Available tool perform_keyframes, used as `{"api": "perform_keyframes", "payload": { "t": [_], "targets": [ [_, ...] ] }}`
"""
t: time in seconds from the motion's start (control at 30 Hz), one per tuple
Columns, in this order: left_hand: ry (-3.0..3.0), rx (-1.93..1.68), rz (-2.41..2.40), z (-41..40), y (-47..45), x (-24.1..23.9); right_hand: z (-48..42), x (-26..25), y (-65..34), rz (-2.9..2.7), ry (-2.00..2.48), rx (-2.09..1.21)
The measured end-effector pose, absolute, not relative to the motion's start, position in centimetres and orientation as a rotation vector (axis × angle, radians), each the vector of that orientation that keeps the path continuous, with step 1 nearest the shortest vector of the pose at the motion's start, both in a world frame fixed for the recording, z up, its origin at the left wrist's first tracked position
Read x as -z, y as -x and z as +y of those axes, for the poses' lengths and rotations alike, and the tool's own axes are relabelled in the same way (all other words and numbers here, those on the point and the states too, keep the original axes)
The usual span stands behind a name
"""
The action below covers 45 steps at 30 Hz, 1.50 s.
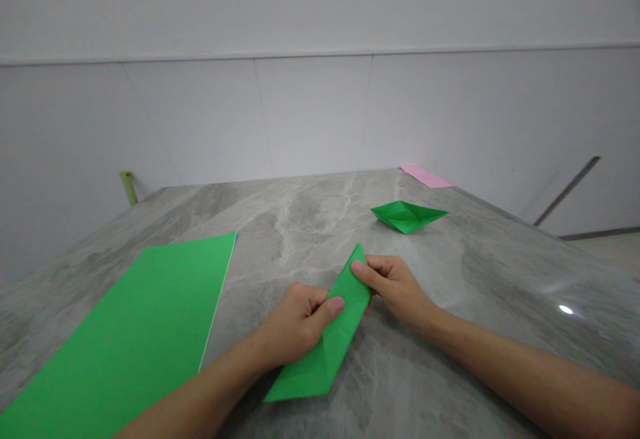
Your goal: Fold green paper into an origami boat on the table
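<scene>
A folded green paper (345, 322) is held up at a slant between both hands, its narrow tip pointing away from me and its wider end toward me. My left hand (300, 326) grips its left edge near the middle, thumb on top and the other fingers partly hidden. Near the tip, my right hand (393, 282) pinches the right edge with the thumb on the upper face; some of its fingers are behind the paper. Beyond my right hand, a folded green paper boat (407, 216) rests on the table.
A stack of green paper sheets (135, 319) lies on the left of the grey marbled table (290, 219). A pink paper (427, 177) sits at the far right corner, by the white wall (310, 112). Light glares off the right side of the tabletop.
</scene>
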<state>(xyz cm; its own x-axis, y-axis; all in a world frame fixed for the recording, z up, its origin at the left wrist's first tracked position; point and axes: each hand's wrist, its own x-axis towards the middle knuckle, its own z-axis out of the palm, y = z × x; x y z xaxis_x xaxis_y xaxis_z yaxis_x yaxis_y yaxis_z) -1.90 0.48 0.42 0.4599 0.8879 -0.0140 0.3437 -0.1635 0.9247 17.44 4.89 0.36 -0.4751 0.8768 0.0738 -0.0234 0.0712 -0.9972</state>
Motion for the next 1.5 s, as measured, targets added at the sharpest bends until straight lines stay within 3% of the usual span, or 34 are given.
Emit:
{"api": "perform_keyframes", "payload": {
  "t": [0.2, 0.53, 0.73, 1.0, 1.5],
  "targets": [
    [-1.745, -0.929, 1.008, 0.7, 1.6, -0.8, 4.5, 0.2, -17.0, -1.669, 0.803, -1.726],
    [-1.560, -0.810, 0.892, 0.3, 1.6, -0.2, 4.6, -0.2, -17.2, -1.653, 0.765, -1.654],
    [-1.583, -1.029, 1.121, 0.7, 1.6, 0.4, 4.3, 0.7, -16.8, -1.750, 0.787, -1.791],
    [-1.497, -0.794, 0.979, 0.6, 1.6, 0.2, 4.2, 0.3, -17.2, -1.753, 0.778, -1.822],
    [-1.594, -1.190, 1.368, 0.7, 0.7, -0.4, 4.2, -0.3, -17.0, -1.702, 0.832, -2.014]
  ]
}}
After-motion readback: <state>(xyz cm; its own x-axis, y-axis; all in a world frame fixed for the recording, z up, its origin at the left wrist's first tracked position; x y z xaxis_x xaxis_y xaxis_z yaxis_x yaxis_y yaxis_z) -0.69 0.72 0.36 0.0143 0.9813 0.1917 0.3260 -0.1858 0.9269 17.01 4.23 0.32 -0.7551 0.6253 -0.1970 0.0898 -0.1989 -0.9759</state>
